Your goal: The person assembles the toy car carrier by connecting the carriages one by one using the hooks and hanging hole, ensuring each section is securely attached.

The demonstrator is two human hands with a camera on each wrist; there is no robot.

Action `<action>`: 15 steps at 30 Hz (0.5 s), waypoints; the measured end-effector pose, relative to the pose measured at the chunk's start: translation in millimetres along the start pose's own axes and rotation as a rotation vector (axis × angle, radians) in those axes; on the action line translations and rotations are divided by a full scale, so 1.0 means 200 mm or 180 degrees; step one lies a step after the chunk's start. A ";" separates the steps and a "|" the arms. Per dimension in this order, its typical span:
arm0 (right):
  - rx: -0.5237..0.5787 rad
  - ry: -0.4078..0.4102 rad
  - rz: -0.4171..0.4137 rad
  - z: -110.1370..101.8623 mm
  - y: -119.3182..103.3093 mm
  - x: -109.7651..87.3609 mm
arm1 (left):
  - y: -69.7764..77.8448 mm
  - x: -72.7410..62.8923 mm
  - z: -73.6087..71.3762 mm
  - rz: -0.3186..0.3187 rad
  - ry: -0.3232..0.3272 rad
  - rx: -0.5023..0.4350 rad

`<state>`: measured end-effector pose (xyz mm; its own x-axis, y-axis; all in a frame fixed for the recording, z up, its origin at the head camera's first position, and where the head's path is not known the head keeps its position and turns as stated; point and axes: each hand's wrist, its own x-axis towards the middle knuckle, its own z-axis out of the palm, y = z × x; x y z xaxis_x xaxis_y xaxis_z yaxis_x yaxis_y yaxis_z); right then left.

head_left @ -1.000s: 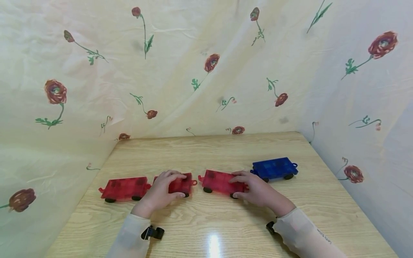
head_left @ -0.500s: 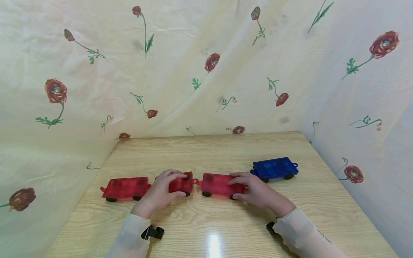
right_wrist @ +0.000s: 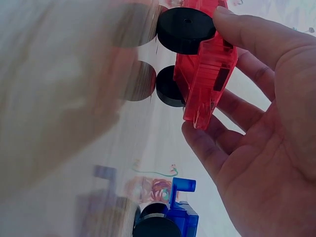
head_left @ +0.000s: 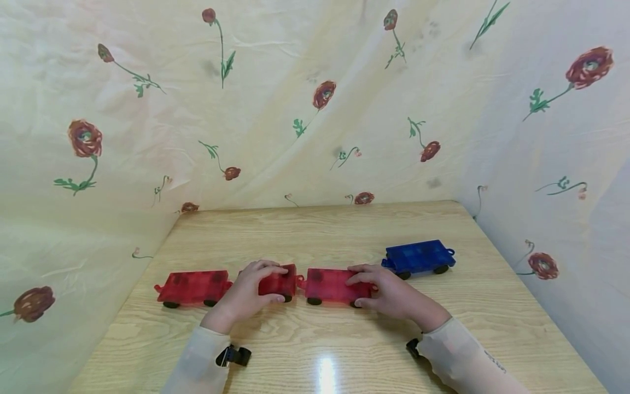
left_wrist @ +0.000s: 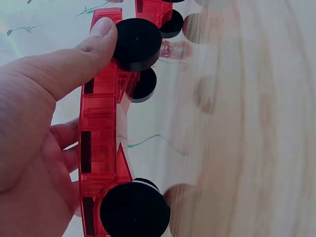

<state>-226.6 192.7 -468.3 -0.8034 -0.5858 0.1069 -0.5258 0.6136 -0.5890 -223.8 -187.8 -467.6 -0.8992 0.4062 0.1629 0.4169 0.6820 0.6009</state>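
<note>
Three translucent red toy train cars with black wheels stand in a row on the table. My left hand (head_left: 246,293) grips the middle red train car (head_left: 278,283) between thumb and fingers, covering its left part. The right-hand red train car (head_left: 325,284) is held at its right end by my right hand (head_left: 386,290); the thumb lies by a wheel in the right wrist view. Between these two cars the hook and ring (head_left: 301,281) overlap. The left red train car (head_left: 197,287) sits behind my left hand, its joint to the middle car partly hidden.
A blue toy train car (head_left: 418,257) stands farther back to the right, apart from the red row. Flower-patterned cloth (head_left: 275,98) rises behind and beside the wooden table (head_left: 305,345).
The right-hand red car's left end has swung toward me, so it lines up with the middle car and their couplings meet. The left and middle red cars have shifted slightly right.
</note>
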 end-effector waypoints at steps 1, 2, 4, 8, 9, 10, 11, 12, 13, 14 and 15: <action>-0.0003 -0.0003 -0.0003 0.00 0.00 0.00 | 0.00 0.00 0.00 -0.0001 -0.0003 0.0007; -0.0004 -0.0005 -0.0006 0.00 0.00 0.00 | 0.00 0.00 0.00 -0.0003 -0.0006 0.0008; -0.0009 -0.0010 -0.0008 0.00 0.00 0.00 | 0.00 0.00 0.00 -0.0006 -0.0010 0.0015; -0.0013 -0.0019 0.0005 0.00 0.00 0.00 | 0.00 0.00 0.00 -0.0003 -0.0019 0.0017; -0.0009 -0.0022 0.0010 0.00 0.00 0.00 | 0.00 0.00 0.00 0.0002 -0.0024 0.0018; -0.0007 -0.0023 0.0014 0.00 0.00 0.00 | 0.00 0.00 0.00 0.0010 -0.0029 0.0020; -0.0003 -0.0024 0.0020 0.00 -0.01 0.00 | 0.01 0.00 0.00 0.0016 -0.0036 0.0023; 0.0002 -0.0026 0.0026 -0.01 -0.01 0.00 | 0.00 0.00 0.01 0.0043 -0.0028 0.0030; 0.0008 -0.0025 0.0030 -0.01 -0.01 0.00 | 0.00 0.00 0.01 0.0049 -0.0035 0.0032; 0.0014 -0.0025 0.0034 -0.01 -0.01 0.00 | 0.00 0.00 0.01 0.0059 -0.0036 0.0035; 0.0021 -0.0024 0.0038 -0.01 -0.01 -0.01 | 0.00 0.00 0.01 0.0067 -0.0038 0.0038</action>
<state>-225.2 193.0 -466.1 -0.8074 -0.5826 0.0937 -0.5143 0.6170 -0.5956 -223.9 -186.3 -469.0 -0.8886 0.4277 0.1660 0.4373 0.6803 0.5881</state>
